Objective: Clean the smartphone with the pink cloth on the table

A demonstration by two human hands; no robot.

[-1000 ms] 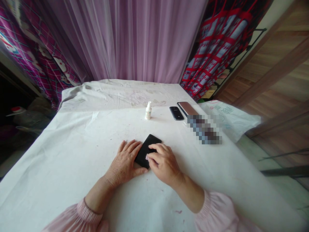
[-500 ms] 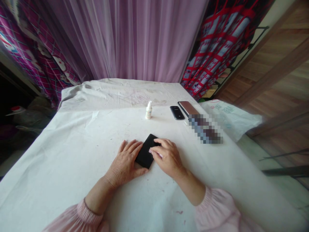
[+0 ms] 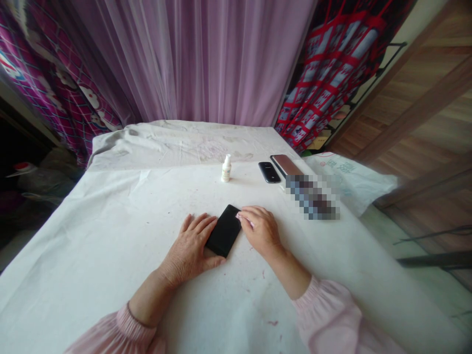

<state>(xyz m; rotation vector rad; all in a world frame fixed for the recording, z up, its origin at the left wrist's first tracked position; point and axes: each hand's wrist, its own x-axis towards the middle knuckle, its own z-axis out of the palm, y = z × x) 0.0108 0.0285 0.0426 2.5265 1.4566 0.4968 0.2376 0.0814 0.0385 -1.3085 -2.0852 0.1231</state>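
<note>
One spread left hand (image 3: 188,248), one pinching right hand (image 3: 260,228), one black phone (image 3: 224,232)

A white cloth (image 3: 110,236) covers the table under everything in reach. On it, the left hand lies palm down, its fingers extended and slightly parted; the forefinger runs against the phone's left long edge, and the thumb stretches wide to touch the near end. The right hand is drawn together: thumb and forefinger are closed on something small at the phone's far right corner, while the other fingers curl beside them.

The phone lies flat and aslant on the cloth between the two hands. Farther off, to the right, a rose-coloured phone (image 3: 286,165) lies next to a smaller dark handset (image 3: 269,172). A white spray bottle (image 3: 226,169) stands upright beyond the black phone. Smallest is the pink-and-white wad (image 3: 239,216) in the right fingertips, mostly hidden by them.
</note>
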